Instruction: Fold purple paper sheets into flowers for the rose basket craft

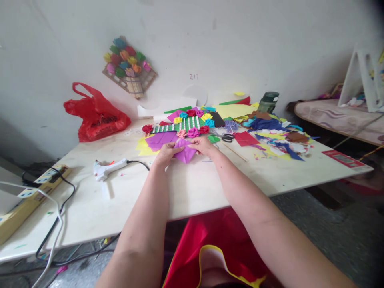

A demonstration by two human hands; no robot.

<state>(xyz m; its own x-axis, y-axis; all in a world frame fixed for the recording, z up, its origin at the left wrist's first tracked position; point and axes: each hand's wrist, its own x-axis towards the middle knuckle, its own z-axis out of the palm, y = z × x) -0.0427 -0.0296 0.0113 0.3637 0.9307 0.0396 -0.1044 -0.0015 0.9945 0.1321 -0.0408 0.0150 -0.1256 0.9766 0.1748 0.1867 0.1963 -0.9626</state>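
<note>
1. two bare hands work on one piece: the left hand [165, 155] and the right hand [202, 146] grasp a small purple sheet of thin, crepe-like paper [186, 154] between them, over the middle of the pale, marbled tabletop [207, 192].
2. the left fingers pinch its left edge, thumb on top; the right fingers nip its upper right edge. gripping both sides probably keeps the limp paper spread and under control. one corner points toward the person; whether the sheet touches the surface, i cannot tell.
3. flat purple paper sheets [160, 140] lie just beyond the left hand, likely kept there for easy reach.
4. behind the hands sits a green panel with white strips [172, 127], ringed by colourful paper flowers [193, 132], perhaps pushed back to free working room.
5. black-handled scissors [228, 138] rest beyond the right hand; a white glue gun [109, 168] lies apart at left, seemingly clear of the arms.
</note>
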